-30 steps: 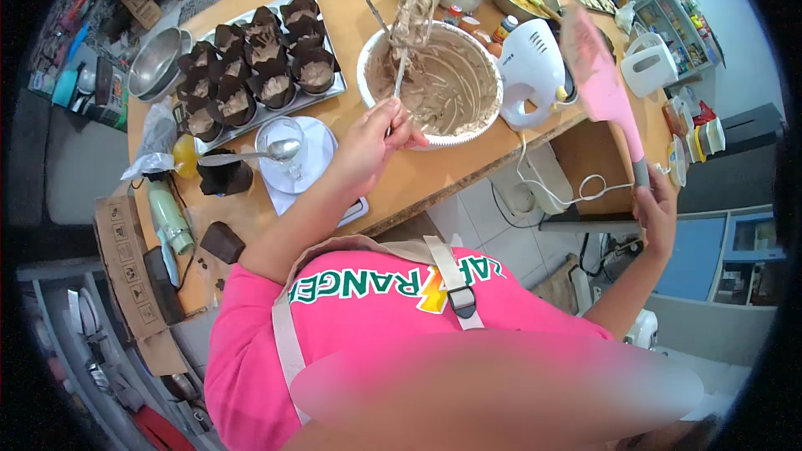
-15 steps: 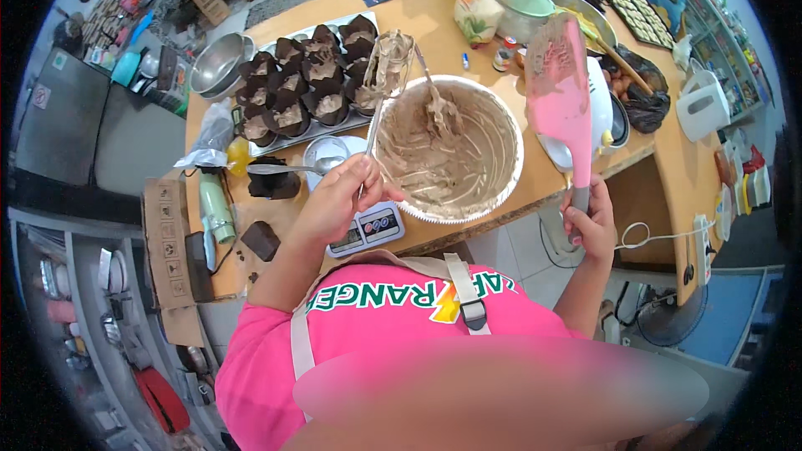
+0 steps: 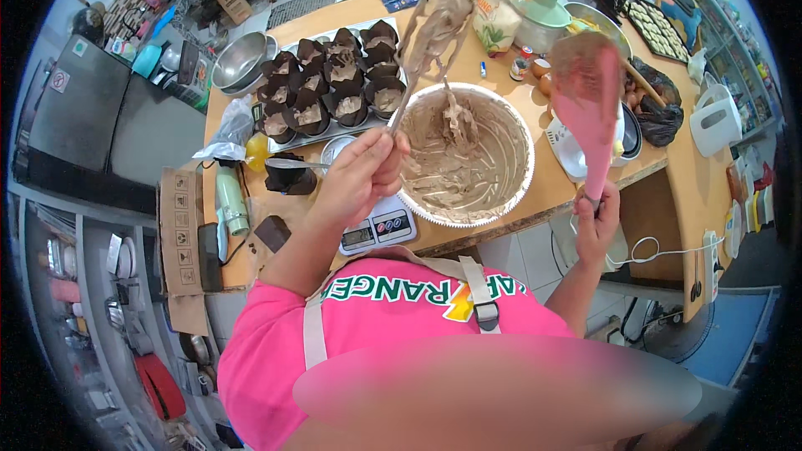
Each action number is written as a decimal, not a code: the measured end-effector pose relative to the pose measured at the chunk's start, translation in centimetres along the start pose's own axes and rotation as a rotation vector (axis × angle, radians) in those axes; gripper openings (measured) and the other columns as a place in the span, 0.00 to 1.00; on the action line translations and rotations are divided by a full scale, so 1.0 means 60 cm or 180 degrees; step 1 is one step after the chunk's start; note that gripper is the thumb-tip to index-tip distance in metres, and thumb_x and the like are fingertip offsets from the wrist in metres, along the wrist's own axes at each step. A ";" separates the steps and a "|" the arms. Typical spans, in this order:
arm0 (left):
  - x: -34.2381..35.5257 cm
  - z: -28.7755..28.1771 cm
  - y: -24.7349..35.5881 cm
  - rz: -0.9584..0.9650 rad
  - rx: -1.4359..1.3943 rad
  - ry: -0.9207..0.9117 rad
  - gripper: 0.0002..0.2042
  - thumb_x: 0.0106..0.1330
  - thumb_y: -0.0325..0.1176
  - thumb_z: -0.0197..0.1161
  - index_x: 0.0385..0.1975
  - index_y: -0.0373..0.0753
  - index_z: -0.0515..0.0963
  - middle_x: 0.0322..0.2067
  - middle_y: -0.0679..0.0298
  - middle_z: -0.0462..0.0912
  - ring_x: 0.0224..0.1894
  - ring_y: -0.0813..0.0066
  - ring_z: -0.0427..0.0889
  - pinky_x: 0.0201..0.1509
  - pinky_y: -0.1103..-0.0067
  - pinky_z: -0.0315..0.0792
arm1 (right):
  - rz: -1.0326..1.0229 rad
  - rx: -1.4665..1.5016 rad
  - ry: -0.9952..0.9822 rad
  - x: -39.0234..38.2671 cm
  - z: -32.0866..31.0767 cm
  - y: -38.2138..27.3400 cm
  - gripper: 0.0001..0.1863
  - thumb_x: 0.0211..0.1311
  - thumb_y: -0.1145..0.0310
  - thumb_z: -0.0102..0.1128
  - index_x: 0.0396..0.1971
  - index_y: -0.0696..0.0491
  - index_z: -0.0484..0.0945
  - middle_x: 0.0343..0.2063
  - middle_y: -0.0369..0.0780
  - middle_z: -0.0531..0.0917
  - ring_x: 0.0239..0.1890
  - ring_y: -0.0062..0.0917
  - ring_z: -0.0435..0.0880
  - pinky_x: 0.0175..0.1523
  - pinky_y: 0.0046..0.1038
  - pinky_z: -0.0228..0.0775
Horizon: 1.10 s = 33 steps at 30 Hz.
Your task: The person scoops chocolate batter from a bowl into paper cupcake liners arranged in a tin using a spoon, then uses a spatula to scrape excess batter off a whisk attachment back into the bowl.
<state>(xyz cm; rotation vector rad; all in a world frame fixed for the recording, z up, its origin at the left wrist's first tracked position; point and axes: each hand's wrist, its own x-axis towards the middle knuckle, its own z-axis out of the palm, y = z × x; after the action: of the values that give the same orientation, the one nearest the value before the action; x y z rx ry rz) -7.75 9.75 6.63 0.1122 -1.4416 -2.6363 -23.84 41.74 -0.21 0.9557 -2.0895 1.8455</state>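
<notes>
My left hand (image 3: 368,169) grips the handle of a whisk (image 3: 436,38), its wires thick with brown batter. The whisk is raised above the far rim of a white mixing bowl (image 3: 526,169), and a strand of batter hangs beneath it. More batter (image 3: 468,175) coats the inside of the bowl. My right hand (image 3: 596,219) is closed round the handle of a wide pink spatula (image 3: 595,129), held upright with batter smeared on its blade. A spoon (image 3: 288,164) lies by a small white cup (image 3: 336,149) behind my left hand; whether the hand touches it I cannot tell.
Left of the bowl, a muffin tray (image 3: 347,127) holds several dark paper cups with batter. A kitchen scale (image 3: 380,227) stands at the table's front edge. Steel bowls (image 3: 242,63), a green bottle (image 3: 232,200), eggs (image 3: 541,71) and a white pitcher (image 3: 715,113) stand around.
The whisk has risen and moved right, more over the bowl. My right hand has lifted slightly and turned the spatula's blade. The whole view has shifted a little.
</notes>
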 end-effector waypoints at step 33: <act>0.037 0.036 -0.048 -0.1913 -0.4055 -0.2083 0.20 0.75 0.48 0.35 0.22 0.45 0.59 0.15 0.74 0.50 0.14 0.85 0.47 0.12 0.86 0.42 | -0.0749 -0.1472 -0.0438 0.020 0.056 -0.055 0.17 0.63 0.54 0.52 0.37 0.55 0.76 0.23 0.43 0.76 0.23 0.40 0.76 0.29 0.36 0.65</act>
<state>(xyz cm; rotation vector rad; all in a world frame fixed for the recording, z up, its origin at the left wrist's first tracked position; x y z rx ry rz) -10.48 12.74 5.40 -0.5578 0.6022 -3.6795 -21.95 38.13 2.43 1.1608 -2.2234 1.1414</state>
